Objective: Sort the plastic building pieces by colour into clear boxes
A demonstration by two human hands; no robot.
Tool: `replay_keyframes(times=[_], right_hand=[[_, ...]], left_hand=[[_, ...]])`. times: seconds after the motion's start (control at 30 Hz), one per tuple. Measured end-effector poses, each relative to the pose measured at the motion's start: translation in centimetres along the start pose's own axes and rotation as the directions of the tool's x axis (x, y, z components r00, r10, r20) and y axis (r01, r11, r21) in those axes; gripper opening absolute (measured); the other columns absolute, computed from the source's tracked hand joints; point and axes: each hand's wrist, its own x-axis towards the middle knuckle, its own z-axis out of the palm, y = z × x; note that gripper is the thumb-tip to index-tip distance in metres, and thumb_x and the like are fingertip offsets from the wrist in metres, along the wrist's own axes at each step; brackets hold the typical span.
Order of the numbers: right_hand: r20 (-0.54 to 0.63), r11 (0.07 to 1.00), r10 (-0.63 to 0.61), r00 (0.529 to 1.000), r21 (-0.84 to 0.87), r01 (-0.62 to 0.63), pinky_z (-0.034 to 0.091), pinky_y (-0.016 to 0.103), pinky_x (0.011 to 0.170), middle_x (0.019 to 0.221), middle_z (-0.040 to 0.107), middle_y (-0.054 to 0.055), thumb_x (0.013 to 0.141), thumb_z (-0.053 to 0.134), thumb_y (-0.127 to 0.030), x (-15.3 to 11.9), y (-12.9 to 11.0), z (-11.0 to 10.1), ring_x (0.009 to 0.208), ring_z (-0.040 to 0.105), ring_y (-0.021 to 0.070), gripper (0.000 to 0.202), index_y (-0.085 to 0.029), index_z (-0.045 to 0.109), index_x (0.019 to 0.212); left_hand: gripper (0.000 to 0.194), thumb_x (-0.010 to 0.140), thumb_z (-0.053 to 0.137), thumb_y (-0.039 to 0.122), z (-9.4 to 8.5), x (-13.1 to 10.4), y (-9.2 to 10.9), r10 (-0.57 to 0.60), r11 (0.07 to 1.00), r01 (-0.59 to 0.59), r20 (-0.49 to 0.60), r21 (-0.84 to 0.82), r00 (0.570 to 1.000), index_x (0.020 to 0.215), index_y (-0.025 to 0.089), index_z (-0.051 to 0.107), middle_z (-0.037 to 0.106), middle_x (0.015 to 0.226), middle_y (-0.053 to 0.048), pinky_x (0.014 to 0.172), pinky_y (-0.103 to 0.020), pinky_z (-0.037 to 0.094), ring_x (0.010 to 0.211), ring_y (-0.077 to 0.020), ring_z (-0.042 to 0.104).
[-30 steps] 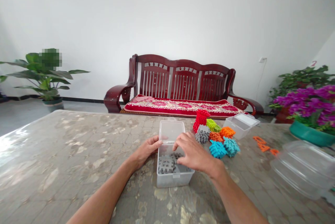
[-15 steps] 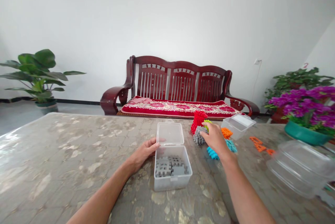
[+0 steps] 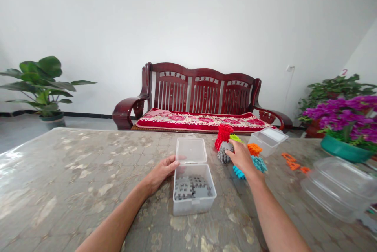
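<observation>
An open clear plastic box stands before me, its hinged lid tipped back. Grey interlocking puzzle tiles lie inside. My left hand grips the box's back left corner by the hinge, its fingertips partly behind the clear plastic. My right hand is at the right side of a grey stack of interlocking tiles, thumb and forefinger against it; the other fingers are hidden. A red stack rises behind the grey one, with green tiles beside it. Blue tiles sit partly under my right hand.
Orange tiles lie near a second open clear box. Loose orange tiles are further right. A clear plastic container and a purple flower pot stand at the right. Behind the table is a wooden bench.
My right hand's fingers have lowered and shifted slightly, showing more of the green tiles and the grey stack's top. My left hand and the box look the same.
</observation>
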Motion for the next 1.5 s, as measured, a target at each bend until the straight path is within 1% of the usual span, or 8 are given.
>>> replay_keyframes(times=[0.2,0.33,0.53,0.8,1.0,1.17,1.37,1.5], right_hand=[[-0.028,0.993,0.044,0.999,0.114,-0.040,0.041,0.047,0.102,0.121,0.067,0.013,0.076,0.065,-0.026,0.4,-1.8,-1.6,0.113,0.059,0.0284,0.047,-0.016,0.063,0.122],[0.106,0.944,-0.078,0.991,0.327,0.039,0.043,0.042,0.099,0.117,0.068,0.009,0.073,0.068,-0.028,0.0,-5.2,-4.4,0.109,0.060,0.0250,0.044,-0.020,0.066,0.117],[0.275,0.841,-0.419,0.865,0.477,0.256,0.041,0.039,0.100,0.116,0.066,0.005,0.070,0.076,-0.022,-2.5,-11.2,-7.0,0.113,0.053,0.0238,0.047,-0.024,0.066,0.116],[0.343,0.793,-0.579,0.740,0.448,0.413,0.038,0.039,0.102,0.119,0.066,0.004,0.070,0.079,-0.025,-4.0,-13.9,-5.1,0.117,0.048,0.0245,0.050,-0.025,0.065,0.118],[0.334,0.813,-0.550,0.766,0.426,0.398,0.040,0.034,0.095,0.092,0.073,-0.001,0.078,0.071,-0.015,-4.0,-13.8,-5.0,0.108,0.052,0.0212,0.016,-0.027,0.075,0.089],[0.360,0.779,-0.609,0.707,0.438,0.449,0.040,0.034,0.092,0.081,0.074,-0.002,0.081,0.068,-0.016,-4.3,-13.9,-4.2,0.100,0.055,0.0203,0.017,-0.029,0.078,0.080],[0.321,0.754,-0.636,0.701,0.450,0.478,0.040,0.035,0.097,0.082,0.076,-0.005,0.081,0.067,-0.012,-4.6,-14.2,-3.5,0.102,0.057,0.0192,0.022,-0.031,0.078,0.080],[0.168,0.775,-0.529,0.832,0.495,0.393,0.044,0.033,0.093,0.085,0.075,-0.001,0.082,0.067,-0.015,-3.4,-13.2,-3.8,0.099,0.060,0.0184,0.015,-0.027,0.076,0.080]], left_hand=[[0.058,0.070,0.084,0.048,0.1,0.0,0.1,0.012,1.000,-0.012,0.003,0.020,1.000,0.116,0.017,0.071,0.077,0.090,-0.006,0.076,-0.028,0.048,0.081,-0.0216,0.068],[0.057,0.069,0.084,0.048,0.0,0.1,-0.1,0.010,1.000,-0.010,-0.009,0.018,1.000,0.114,0.016,0.071,0.077,0.093,-0.006,0.078,-0.027,0.048,0.082,-0.0206,0.067],[0.055,0.073,0.082,0.047,0.2,0.0,0.0,0.027,1.000,-0.028,0.051,0.011,0.998,0.116,0.016,0.070,0.077,0.097,-0.008,0.079,-0.030,0.050,0.082,-0.0222,0.069],[0.050,0.075,0.080,0.046,0.2,0.1,0.1,0.066,0.997,-0.068,0.073,0.033,0.995,0.115,0.017,0.072,0.077,0.096,-0.007,0.077,-0.028,0.049,0.080,-0.0207,0.067],[0.052,0.074,0.081,0.046,-0.2,0.3,-0.4,0.053,0.998,-0.054,0.055,0.017,0.997,0.116,0.017,0.071,0.076,0.096,-0.006,0.074,-0.026,0.048,0.079,-0.0194,0.066],[0.055,0.072,0.083,0.046,-0.2,0.3,-0.5,0.039,0.999,-0.040,0.035,0.012,0.999,0.117,0.016,0.070,0.075,0.093,-0.006,0.073,-0.027,0.048,0.074,-0.0180,0.065],[0.055,0.069,0.084,0.047,0.2,0.1,0.0,0.044,0.999,-0.044,0.024,0.013,0.999,0.112,0.015,0.072,0.075,0.088,-0.005,0.069,-0.024,0.047,0.071,-0.0161,0.063],[0.057,0.068,0.085,0.048,0.4,0.0,0.2,0.020,1.000,-0.020,0.024,0.009,1.000,0.113,0.016,0.072,0.076,0.090,-0.006,0.070,-0.025,0.048,0.073,-0.0178,0.065]])
